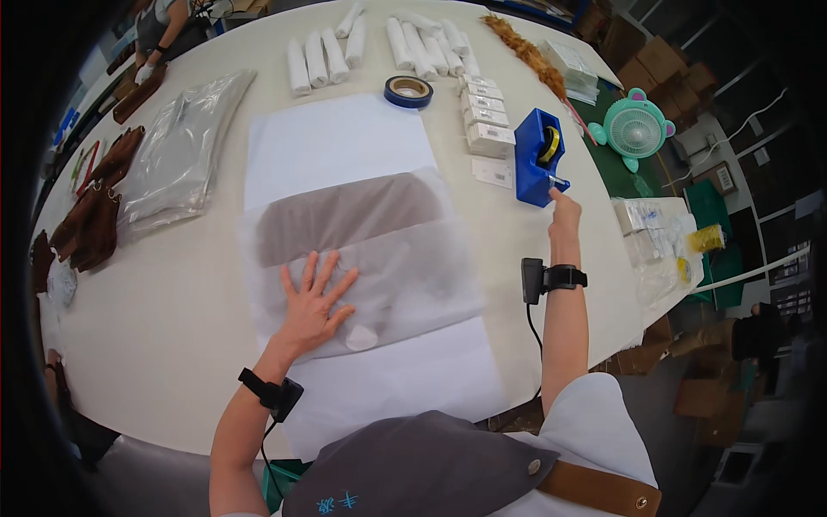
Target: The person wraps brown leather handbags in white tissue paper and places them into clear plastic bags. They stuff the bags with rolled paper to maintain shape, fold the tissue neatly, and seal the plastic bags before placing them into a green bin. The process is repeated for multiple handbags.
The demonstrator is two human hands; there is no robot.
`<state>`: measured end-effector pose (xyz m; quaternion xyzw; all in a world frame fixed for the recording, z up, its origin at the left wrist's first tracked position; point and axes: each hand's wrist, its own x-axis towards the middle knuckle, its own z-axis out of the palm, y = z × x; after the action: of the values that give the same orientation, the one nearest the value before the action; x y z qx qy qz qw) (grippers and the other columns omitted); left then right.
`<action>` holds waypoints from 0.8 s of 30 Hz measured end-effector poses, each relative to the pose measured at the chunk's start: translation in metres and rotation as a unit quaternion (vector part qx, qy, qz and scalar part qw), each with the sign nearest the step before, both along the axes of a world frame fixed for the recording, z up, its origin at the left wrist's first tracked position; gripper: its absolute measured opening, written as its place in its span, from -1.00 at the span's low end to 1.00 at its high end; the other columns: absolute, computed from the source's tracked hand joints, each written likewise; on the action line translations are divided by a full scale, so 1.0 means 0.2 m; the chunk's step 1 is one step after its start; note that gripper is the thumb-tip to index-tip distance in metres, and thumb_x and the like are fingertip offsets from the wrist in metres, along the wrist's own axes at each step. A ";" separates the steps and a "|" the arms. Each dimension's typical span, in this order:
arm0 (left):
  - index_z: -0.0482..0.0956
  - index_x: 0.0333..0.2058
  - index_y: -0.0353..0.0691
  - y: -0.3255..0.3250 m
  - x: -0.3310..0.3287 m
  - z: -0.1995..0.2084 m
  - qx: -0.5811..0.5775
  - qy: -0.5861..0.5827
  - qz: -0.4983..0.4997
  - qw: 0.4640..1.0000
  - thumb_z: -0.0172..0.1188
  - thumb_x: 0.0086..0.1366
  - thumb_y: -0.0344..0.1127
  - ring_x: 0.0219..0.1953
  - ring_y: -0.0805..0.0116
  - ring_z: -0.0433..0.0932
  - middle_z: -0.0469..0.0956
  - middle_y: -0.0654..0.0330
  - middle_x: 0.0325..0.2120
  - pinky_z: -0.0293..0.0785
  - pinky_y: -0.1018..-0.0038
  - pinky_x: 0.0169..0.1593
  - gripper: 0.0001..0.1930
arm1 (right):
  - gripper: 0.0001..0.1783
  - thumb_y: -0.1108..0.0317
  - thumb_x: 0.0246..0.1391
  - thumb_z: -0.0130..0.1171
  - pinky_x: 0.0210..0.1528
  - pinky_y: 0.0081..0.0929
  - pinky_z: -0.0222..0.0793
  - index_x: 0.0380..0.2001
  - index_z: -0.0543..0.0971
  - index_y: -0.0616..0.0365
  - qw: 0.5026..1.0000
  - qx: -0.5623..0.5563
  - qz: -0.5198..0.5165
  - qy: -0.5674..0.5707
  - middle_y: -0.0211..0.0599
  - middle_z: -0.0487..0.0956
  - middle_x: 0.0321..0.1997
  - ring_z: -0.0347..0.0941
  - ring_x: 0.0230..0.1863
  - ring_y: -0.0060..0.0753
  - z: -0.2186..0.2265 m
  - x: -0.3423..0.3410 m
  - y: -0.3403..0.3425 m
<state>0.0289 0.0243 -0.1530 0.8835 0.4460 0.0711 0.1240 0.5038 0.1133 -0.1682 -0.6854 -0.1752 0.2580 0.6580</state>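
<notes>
My left hand (312, 303) lies flat with spread fingers on a thin white translucent wrapping (405, 267). Through it shows a flat brown-grey item (353, 215), whose kind I cannot make out. A small round white patch (361, 337) sits near its lower edge. Beneath the wrapping spreads a larger white sheet (336, 138). At the right my right hand (564, 215) reaches the front end of a blue tape dispenser (536, 155) holding a yellowish roll. Its fingers are closed at the cutting edge, where a bit of clear tape (556, 183) seems to be pinched.
A roll of blue tape (407, 91), stacked small white boxes (485, 116) and rolled white bundles (323, 59) stand farther back. Clear plastic bags (185, 146) and brown bags (90, 220) lie at the left. A green fan (636, 127) stands at the right. Another person (164, 30) works at the far left.
</notes>
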 end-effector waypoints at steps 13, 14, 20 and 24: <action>0.01 0.23 -0.17 -0.02 -0.04 -0.07 0.038 -0.013 0.016 0.999 -0.15 0.23 0.15 0.31 0.10 -0.22 -0.10 0.16 0.27 -0.53 -0.21 0.15 -0.29 | -0.83 0.37 0.09 -0.02 -0.46 -0.62 0.38 -0.34 0.45 0.25 0.715 -0.089 0.675 -0.158 -0.30 0.53 -0.49 0.47 -0.54 -0.57 0.62 -0.96 0.01; 0.02 0.22 -0.20 -0.02 -0.05 -0.07 0.047 -0.010 0.020 0.999 -0.15 0.23 0.16 0.31 0.10 -0.21 -0.09 0.16 0.27 -0.50 -0.23 0.14 -0.28 | -0.84 0.39 0.06 -0.03 -0.48 -0.60 0.37 -0.33 0.45 0.26 0.654 -0.104 0.727 -0.184 -0.29 0.53 -0.51 0.47 -0.55 -0.56 0.64 -1.10 0.05; 0.04 0.20 -0.25 -0.01 -0.04 -0.08 0.048 -0.030 0.024 0.998 -0.14 0.21 0.19 0.30 0.10 -0.16 -0.03 0.14 0.25 -0.51 -0.21 0.14 -0.25 | -0.73 0.41 -0.10 0.03 -0.35 -0.34 0.32 -0.26 0.41 0.24 0.328 -0.120 0.791 -0.502 -0.14 0.52 -0.50 0.45 -0.42 -0.14 0.52 -1.53 0.22; 0.06 0.20 -0.25 -0.02 -0.04 -0.08 0.045 -0.050 0.031 0.997 -0.09 0.19 0.17 0.30 0.10 -0.15 0.01 0.12 0.23 -0.48 -0.22 0.14 -0.25 | -0.71 0.34 -0.17 0.11 -0.34 -0.27 0.31 -0.31 0.41 0.21 0.256 -0.183 0.794 -0.520 -0.10 0.52 -0.51 0.45 -0.38 -0.08 0.46 -1.65 0.24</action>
<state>0.0204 0.0201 -0.1686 0.8695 0.4624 0.1388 0.1041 0.1730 0.1623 -0.0767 -0.2905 -0.8841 0.2642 -0.2533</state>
